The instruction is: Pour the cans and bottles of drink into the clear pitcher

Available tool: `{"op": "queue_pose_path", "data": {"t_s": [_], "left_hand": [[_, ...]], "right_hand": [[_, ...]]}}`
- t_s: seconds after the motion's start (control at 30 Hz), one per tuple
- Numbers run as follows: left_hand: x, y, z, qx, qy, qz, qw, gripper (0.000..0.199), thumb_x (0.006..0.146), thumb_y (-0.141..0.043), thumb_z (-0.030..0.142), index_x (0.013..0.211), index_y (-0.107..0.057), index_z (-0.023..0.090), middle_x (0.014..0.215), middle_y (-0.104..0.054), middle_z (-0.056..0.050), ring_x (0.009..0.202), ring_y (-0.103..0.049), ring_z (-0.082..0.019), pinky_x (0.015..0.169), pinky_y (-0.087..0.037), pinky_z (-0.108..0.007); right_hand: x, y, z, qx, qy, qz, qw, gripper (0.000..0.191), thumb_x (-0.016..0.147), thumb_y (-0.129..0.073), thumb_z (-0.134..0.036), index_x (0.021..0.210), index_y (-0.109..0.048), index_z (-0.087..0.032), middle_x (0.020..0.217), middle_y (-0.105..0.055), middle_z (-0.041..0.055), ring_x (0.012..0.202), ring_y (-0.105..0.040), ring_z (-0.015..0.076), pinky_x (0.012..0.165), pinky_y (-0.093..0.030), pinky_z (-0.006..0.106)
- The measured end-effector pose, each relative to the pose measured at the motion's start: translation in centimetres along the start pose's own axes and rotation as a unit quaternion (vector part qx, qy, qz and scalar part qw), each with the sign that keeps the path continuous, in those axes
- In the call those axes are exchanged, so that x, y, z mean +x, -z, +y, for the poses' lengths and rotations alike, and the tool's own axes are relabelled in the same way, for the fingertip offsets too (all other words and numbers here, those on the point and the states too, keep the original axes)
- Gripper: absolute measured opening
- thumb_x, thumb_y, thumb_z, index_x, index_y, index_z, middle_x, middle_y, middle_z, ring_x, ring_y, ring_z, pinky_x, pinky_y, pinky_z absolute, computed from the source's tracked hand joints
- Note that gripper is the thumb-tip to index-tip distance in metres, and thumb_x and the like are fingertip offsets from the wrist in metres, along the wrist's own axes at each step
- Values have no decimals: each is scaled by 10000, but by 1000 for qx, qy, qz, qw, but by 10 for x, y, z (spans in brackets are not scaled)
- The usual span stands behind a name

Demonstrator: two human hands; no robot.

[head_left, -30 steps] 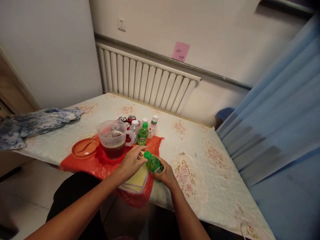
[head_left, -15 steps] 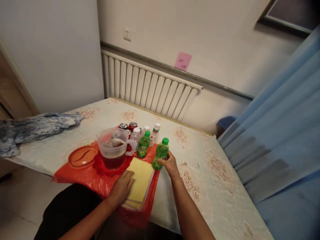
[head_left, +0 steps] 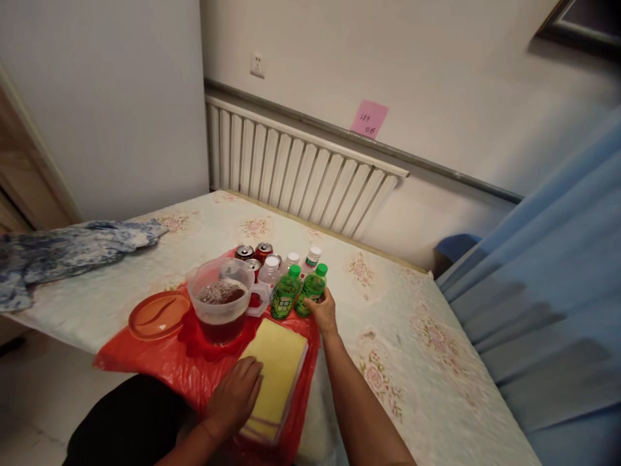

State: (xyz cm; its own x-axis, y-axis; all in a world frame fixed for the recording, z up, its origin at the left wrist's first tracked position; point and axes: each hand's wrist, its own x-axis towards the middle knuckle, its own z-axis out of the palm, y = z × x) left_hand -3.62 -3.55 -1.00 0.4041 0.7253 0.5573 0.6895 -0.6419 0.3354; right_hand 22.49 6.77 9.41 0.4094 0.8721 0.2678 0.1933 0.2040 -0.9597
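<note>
My right hand (head_left: pixel 324 313) is wrapped round a green-capped bottle (head_left: pixel 310 291), upright beside a matching green bottle (head_left: pixel 286 294). Flat on the yellow book or pad (head_left: pixel 279 369) lies my left hand (head_left: pixel 237 388), its fingers on the left edge. A clear plastic pitcher (head_left: pixel 220 304) of foamy dark liquid stands left of the bottles. Behind them are white-capped bottles (head_left: pixel 270 272) and several cans (head_left: pixel 244 252). An orange-red lid (head_left: pixel 160 314) rests on the red plastic bag (head_left: pixel 160 356) under these things.
Patterned blue-white cloth (head_left: pixel 82 249) lies at the table's left. The floral tablecloth (head_left: pixel 412 349) stretches right towards a blue curtain (head_left: pixel 548 278). A radiator (head_left: pixel 301 175) runs along the wall behind the table.
The bottle in my right hand has moved left, up against the other green bottle. My left hand stays on the yellow book or pad. The view has shifted slightly.
</note>
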Motion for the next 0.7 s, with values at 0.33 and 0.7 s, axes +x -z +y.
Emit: {"op": "queue_pose_path", "data": {"t_s": [0.33, 0.7], "left_hand": [[1, 0, 1, 5, -8, -2, 1000, 231, 1005, -450, 286, 1114, -647, 233, 1082, -714, -79, 1029, -690, -241, 911, -580, -389], [17, 13, 6, -53, 25, -66, 996, 246, 1003, -411, 310, 1022, -636, 212, 1014, -677, -83, 964, -655, -235, 879, -539, -378]], "right_hand": [[-9, -3, 13, 26, -18, 6, 999, 616, 585, -771, -322, 1161, -598, -187, 1188, -729, 105, 1055, -696, 246, 964, -550, 402], [-138, 68, -17, -50, -62, 91, 993, 343, 783, -646, -483, 963, -684, -193, 854, -752, 63, 809, -728, 233, 793, -581, 364]]}}
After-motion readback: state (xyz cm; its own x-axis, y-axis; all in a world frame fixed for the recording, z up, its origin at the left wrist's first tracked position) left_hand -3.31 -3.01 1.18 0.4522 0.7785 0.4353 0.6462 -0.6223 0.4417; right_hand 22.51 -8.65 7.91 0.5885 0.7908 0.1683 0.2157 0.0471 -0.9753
